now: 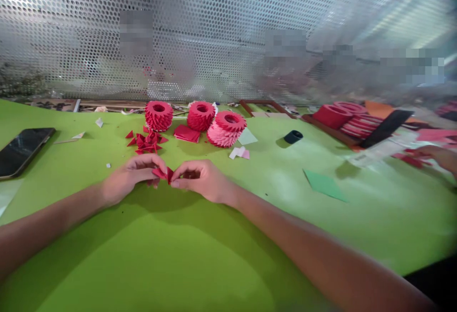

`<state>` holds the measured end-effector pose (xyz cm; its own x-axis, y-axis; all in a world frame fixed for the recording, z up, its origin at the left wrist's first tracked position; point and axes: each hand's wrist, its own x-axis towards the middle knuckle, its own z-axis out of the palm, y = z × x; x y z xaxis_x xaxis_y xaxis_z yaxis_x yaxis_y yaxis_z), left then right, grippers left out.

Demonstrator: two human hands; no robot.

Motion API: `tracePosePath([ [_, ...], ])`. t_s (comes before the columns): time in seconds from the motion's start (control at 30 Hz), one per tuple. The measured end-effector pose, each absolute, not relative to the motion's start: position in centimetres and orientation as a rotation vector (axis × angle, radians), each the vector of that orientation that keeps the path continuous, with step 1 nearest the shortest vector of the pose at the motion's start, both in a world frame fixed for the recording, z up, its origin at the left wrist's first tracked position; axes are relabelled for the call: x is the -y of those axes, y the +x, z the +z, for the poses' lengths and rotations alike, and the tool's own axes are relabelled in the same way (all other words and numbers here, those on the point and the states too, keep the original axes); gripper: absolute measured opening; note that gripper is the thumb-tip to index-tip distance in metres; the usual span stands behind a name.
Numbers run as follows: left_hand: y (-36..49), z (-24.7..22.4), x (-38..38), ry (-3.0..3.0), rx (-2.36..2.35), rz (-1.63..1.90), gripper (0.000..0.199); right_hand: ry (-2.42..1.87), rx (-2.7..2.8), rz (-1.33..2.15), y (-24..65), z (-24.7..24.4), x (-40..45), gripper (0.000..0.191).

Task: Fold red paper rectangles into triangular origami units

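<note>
Between my two hands is a small folded piece of red paper (169, 175), held just above the green table. My left hand (134, 177) pinches its left side between thumb and fingers. On the other side, the thumb and forefinger of my right hand (198, 178) grip the paper's right edge. Just beyond my left hand lies a loose heap of folded red paper triangles (147, 142). A small stack of flat red paper pieces (186, 133) sits to the right of that heap.
Behind stand a red paper ring (159, 117), a second ring (201, 116) and a red-and-pink ring (227, 131). A dark cylinder (293, 136) and green paper (324, 186) lie rightward. A phone (24, 151) rests far left. Another person's hand (437, 157) shows at the right edge.
</note>
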<state>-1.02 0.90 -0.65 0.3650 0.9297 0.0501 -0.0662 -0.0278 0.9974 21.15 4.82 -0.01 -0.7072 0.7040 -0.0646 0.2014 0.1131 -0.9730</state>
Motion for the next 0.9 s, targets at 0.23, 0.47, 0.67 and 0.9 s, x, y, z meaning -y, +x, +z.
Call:
tracePosePath([
  [0.23, -1.0, -0.8, -0.8, 1.361, -0.875, 0.999, 0.005, -0.833, 1.859, 1.619, 20.8, -0.4, -4.7, 0.031],
  [0.47, -0.7, -0.4, -0.7, 1.35, -0.966, 1.023, 0.033, -0.816, 1.784, 1.598, 20.6, 0.0, -4.5, 0.035],
  [0.67, -0.1, -1.1, -0.4, 1.641, -1.12, 0.811, 0.034, -0.84, 1.75, 1.548, 20.7, 0.2, -4.4, 0.032],
  [0.9, 0.5, -1.0, 0.2, 1.889, -1.22, 0.648, 0.046, -0.839, 1.802, 1.611, 20.3, -0.2, -3.8, 0.031],
])
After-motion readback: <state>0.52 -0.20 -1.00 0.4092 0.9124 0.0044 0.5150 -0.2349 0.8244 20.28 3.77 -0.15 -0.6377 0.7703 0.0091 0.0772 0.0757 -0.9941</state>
